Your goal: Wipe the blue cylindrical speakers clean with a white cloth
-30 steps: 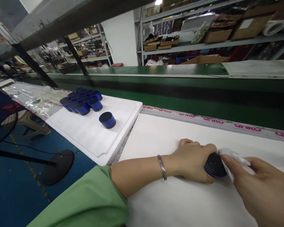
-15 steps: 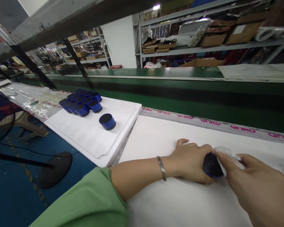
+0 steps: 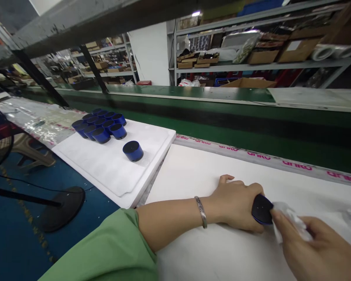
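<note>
My left hand (image 3: 236, 203) wraps around the small blue speaker (image 3: 261, 203) on the white counter (image 3: 199, 171). My right hand (image 3: 316, 249) pinches a white wipe (image 3: 291, 224), maybe touching it. Lots of bare counter lies toward the far edge.

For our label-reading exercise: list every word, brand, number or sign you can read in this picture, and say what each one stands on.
Pink printed word, repeated along the clear plastic strip at the far edge of the white table: seems to read "aniko", but it is too blurred to be sure.
Cardboard boxes on the shelves: labels too small to read.
Blue speaker in the left hand: no readable text.
</note>
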### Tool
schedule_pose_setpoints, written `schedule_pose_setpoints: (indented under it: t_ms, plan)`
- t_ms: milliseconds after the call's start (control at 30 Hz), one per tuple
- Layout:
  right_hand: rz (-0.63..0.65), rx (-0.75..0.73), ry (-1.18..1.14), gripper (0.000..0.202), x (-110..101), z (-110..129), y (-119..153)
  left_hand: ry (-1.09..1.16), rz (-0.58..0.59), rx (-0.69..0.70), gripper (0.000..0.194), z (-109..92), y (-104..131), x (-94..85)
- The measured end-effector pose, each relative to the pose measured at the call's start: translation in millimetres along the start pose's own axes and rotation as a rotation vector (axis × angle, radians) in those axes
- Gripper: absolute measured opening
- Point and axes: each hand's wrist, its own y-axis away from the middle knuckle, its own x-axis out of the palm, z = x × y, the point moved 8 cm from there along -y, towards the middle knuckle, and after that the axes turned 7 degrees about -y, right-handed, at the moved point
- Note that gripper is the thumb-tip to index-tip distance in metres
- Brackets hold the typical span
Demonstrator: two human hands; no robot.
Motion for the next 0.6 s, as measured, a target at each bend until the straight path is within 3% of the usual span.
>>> schedule_pose_setpoints:
  t_ms: [100, 267, 467, 600]
  plan:
    - [0.012, 0.079, -0.052, 0.052, 0.2, -7.1, 3.0, -0.033, 0.007, 0.013, 0.054, -2.2, -1.2, 0.2]
    - [0.103, 0.09, -0.074, 0.045, 7.8, 13.4, -9.6, 0.01, -0.011, -0.011, 0.056, 0.6, 0.5, -1.2]
    - [0.028, 0.089, 0.02, 0.061, 0.9, -23.8, 0.8, -0.022, -0.012, 0.024, 0.057, -1.3, -2.4, 0.6]
    - [0.097, 0.034, 0.013, 0.051, 8.7, 3.9, -16.2, -0.023, -0.01, 0.009, 0.058, 1.0, -2.4, 0.3]
